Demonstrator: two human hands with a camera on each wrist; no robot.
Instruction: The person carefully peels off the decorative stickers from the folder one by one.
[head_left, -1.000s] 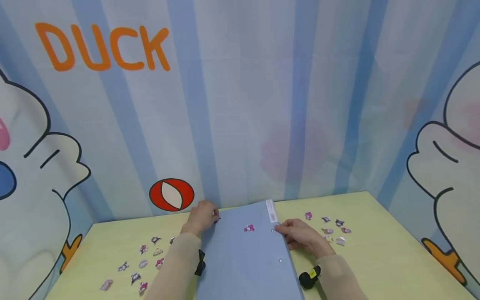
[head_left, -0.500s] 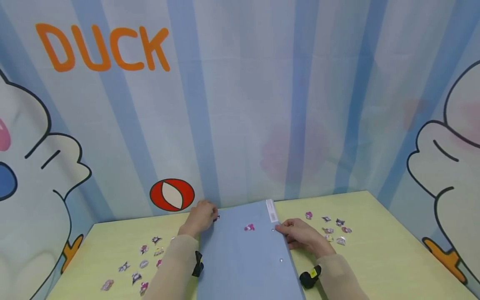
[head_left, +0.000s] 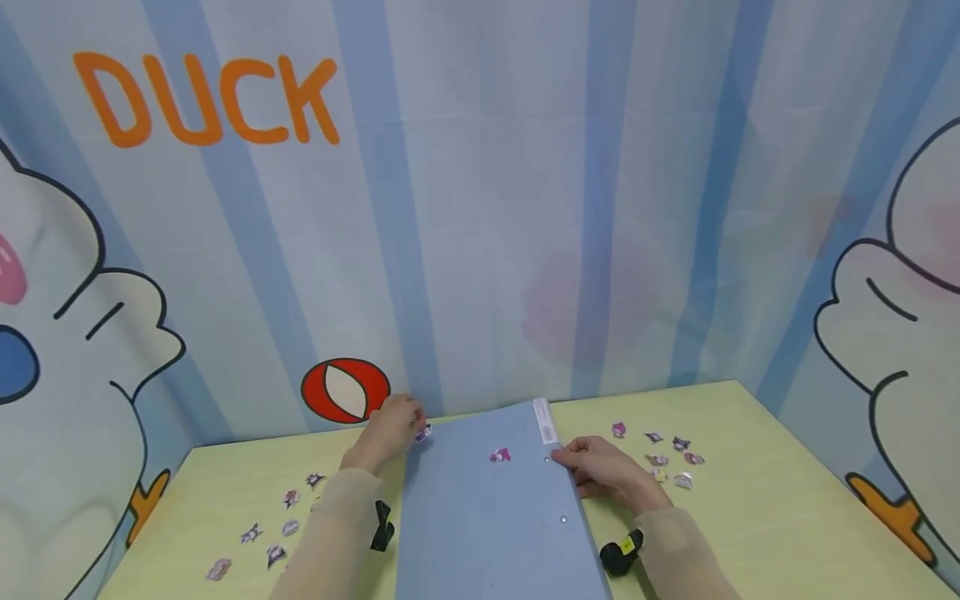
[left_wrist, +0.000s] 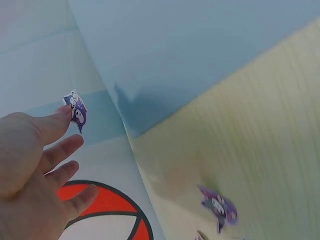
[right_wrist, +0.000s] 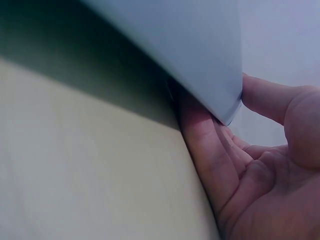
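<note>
A light blue folder [head_left: 487,508] lies in the middle of the table, with a pink sticker [head_left: 500,455] on its upper part. My left hand [head_left: 386,432] is at the folder's far left corner. Between thumb and a mostly hidden finger it pinches a small purple-and-white cartoon sticker [left_wrist: 76,111]; the other fingers are spread apart. In the left wrist view that sticker is off the folder's surface. My right hand [head_left: 609,471] grips the folder's right edge, thumb on top and fingers [right_wrist: 207,145] underneath. The right wrist view shows that edge raised off the table.
Several loose stickers [head_left: 276,556] lie on the yellow table [head_left: 787,517] to the left, partly behind the left sleeve. Another group of stickers [head_left: 681,444] lies to the right. A white label [head_left: 545,421] marks the folder's far right corner. A striped curtain [head_left: 487,208] hangs behind.
My left hand has moved slightly left and away from the folder's corner, carrying the pinched sticker, which now shows more fully. The right hand keeps its grip in place.
</note>
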